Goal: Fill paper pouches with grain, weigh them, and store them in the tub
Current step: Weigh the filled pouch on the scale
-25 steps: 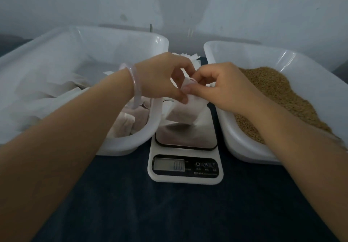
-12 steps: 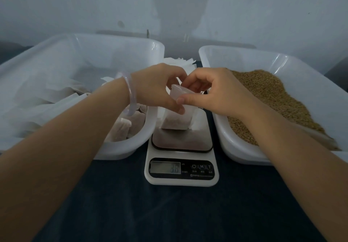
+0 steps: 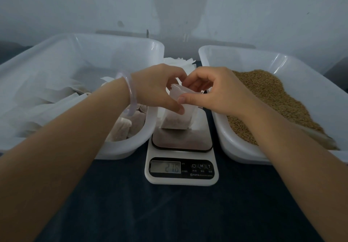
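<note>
- Weighing is judged to be the step in hand: a paper pouch [image 3: 178, 110], dark with grain in its lower half, is stood on the steel platform of the scale [image 3: 181, 181], between the two tubs.
- Risk one: a false reading. While the pouch top is pinched from both sides, weight may be added or taken off by the fingers. Digits are lit on the display [image 3: 165, 167] but are too blurred to be read with confidence.
- Risk two: spillage. The pouch mouth appears unsealed; if the pouch is tilted or let go unevenly, grain could be shed onto the platform and the dark cloth.
- Risk three: toppling. The paper is thin and the fill is low, so the pouch may slump once it is freed.
- Left hand [image 3: 156, 87], bracelet [image 3: 131, 98] at the wrist: closed to a pinch, the upper left edge of the pouch gripped between thumb and fingers.
- Right hand [image 3: 216, 91]: likewise narrowed to a pinch, the top right of the pouch held by thumb and forefinger, the remaining fingers curled.
- Filled pouches [image 3: 130, 127] are seen lying in the left tub [image 3: 122, 153]; loose grain [image 3: 267, 98] is heaped in the right tub [image 3: 235, 155].
- Empty pouches [image 3: 180, 64] are stacked behind the scale.
</note>
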`<state>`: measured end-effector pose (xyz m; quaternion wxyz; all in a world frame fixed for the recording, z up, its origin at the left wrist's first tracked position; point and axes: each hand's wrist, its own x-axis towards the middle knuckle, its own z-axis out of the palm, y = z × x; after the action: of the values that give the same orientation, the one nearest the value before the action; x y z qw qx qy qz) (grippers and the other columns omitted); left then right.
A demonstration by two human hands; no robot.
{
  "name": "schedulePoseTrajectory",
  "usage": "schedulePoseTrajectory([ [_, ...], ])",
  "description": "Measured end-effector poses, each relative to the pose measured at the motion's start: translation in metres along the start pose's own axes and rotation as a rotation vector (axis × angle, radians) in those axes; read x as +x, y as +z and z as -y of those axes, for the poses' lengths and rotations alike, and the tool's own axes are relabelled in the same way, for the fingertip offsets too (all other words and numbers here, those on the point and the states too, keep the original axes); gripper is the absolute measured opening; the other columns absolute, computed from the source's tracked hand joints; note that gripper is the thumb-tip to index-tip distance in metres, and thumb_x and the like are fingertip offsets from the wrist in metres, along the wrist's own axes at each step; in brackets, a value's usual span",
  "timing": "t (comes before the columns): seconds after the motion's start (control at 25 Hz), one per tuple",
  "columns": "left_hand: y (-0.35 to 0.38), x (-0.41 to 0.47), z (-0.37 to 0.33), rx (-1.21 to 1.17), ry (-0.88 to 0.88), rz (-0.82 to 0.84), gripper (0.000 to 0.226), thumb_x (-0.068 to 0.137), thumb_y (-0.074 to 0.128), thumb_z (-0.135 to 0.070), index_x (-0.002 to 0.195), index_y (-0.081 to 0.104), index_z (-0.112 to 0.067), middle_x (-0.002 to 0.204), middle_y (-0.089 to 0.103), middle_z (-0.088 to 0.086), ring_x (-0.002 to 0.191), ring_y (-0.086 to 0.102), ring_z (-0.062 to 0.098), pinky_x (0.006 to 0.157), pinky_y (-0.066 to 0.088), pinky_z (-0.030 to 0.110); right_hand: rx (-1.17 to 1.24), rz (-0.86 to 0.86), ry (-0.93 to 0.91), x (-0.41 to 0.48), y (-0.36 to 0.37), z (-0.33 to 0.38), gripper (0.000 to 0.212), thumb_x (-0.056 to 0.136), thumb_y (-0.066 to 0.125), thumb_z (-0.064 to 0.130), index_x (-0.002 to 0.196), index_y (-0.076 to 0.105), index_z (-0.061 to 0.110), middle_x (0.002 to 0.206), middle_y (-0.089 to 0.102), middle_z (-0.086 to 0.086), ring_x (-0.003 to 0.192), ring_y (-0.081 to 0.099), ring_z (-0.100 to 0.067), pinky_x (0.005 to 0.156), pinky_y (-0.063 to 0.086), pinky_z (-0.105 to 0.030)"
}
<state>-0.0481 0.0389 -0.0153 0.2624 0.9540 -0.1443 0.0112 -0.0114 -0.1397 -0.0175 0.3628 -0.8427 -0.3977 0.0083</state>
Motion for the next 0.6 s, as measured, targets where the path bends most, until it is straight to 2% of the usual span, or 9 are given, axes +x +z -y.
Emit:
schedulePoseTrajectory([
  [0.2, 0.0003, -0.0012, -0.0004, -0.004, -0.005, -0.006, 0.045, 0.061, 0.083, -0.036, 0.093, 0.052, -0.031, 0.083, 0.060, -0.016, 0.076, 0.055, -0.004, 0.061, 0.037, 0.004, 0.002, -0.005, 0.002, -0.0005, 0.0002, -0.0002, 0.039, 0.062, 0.077, 0.051, 0.091, 0.069, 0.025, 0.083, 0.068, 0.010, 0.077, 0.061, -0.002, 0.072, 0.050, -0.019],
  [0.48, 0.0011, -0.0012, -0.0006, 0.007, -0.008, -0.003, 0.043, 0.061, 0.081, -0.039, 0.093, 0.052, -0.033, 0.083, 0.061, -0.015, 0.076, 0.056, -0.001, 0.060, 0.038, 0.005, 0.039, -0.014, -0.011, -0.0028, -0.0006, 0.0010, 0.048, 0.054, 0.073, 0.059, 0.088, 0.070, 0.024, 0.079, 0.068, 0.010, 0.074, 0.061, 0.000, 0.068, 0.049, -0.015],
  [0.6, 0.0023, -0.0001, 0.0006, 0.024, -0.007, -0.018, 0.037, 0.065, 0.080, -0.035, 0.096, 0.058, -0.030, 0.081, 0.060, -0.015, 0.073, 0.056, 0.001, 0.063, 0.039, 0.010, -0.050, 0.037, 0.032, -0.0016, -0.0026, -0.0022, 0.043, 0.057, 0.078, 0.056, 0.086, 0.068, 0.026, 0.080, 0.067, 0.012, 0.076, 0.061, 0.000, 0.069, 0.049, -0.016],
])
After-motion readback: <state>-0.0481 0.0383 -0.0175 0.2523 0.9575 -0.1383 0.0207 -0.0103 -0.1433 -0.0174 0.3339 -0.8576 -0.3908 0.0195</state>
